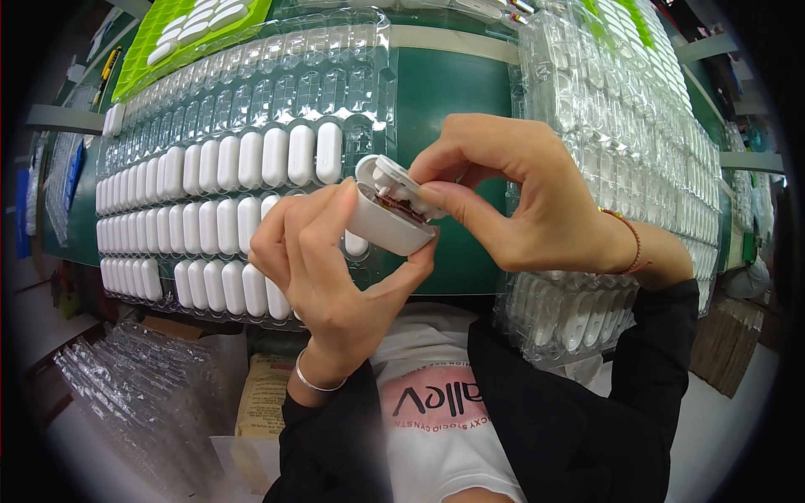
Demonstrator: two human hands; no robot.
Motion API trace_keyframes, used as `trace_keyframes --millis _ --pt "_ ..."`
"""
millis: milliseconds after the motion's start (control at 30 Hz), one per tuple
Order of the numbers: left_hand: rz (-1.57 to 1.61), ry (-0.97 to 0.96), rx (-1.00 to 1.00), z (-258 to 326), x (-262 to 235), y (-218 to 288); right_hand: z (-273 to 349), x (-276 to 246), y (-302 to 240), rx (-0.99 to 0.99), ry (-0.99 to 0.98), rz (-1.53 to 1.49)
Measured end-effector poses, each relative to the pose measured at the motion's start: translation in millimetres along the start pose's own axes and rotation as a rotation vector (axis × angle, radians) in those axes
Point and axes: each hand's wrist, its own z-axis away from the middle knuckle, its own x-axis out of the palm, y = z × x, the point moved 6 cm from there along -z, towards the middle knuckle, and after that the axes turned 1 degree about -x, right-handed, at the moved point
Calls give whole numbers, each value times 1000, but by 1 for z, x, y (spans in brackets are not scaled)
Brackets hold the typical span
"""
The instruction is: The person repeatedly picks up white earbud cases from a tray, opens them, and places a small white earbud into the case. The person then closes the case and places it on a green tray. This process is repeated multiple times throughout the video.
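Above the green worktop (453, 92), the left hand (323, 260) grips a small white plastic hinged case (387, 220), lid open, while the right hand's (520, 197) fingers (449, 199) pinch into it, clear blister trays (251, 168) behind.

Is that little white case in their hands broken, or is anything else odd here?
Nothing looks damaged. The white case is held in the left hand with its lid hinged open, brownish parts showing inside, while the right hand pinches at the top. The cases in the clear tray sit in tidy rows.
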Motion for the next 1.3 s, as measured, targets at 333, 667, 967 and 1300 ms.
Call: trace_keyframes --millis 333,667,967,1300 --pt "32 46 46 0 1 0 0 4 -6 -120 -28 53" --pt "65 43 14 2 1 2 2 4 -9 -59 -50 71" --pt "40 61 0 4 2 0 6 10 -10 -137 6 136" --pt "66 33 27 6 5 0 7 13 -13 -158 -37 221"
